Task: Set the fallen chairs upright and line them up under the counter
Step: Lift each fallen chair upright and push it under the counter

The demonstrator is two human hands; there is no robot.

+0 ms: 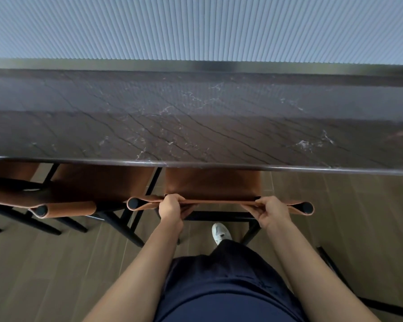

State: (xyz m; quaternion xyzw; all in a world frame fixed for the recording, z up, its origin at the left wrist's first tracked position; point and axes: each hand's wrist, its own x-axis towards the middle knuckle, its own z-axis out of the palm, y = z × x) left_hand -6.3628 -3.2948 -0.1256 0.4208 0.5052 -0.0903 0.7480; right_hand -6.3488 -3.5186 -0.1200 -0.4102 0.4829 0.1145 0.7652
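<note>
An upright chair (212,182) with a brown leather seat and black frame stands right in front of me, its seat partly under the dark marble counter (196,126). My left hand (171,206) and my right hand (271,211) both grip the top edge of its leather backrest. To its left a second upright chair (98,182) sits with its seat under the counter. A third chair (12,170) shows at the far left edge, mostly hidden by the counter.
A ribbed pale wall panel (196,26) rises behind the counter. My white shoe (221,233) rests on the wood-look floor under the chair. Black metal bars (330,263) lie on the floor at the right.
</note>
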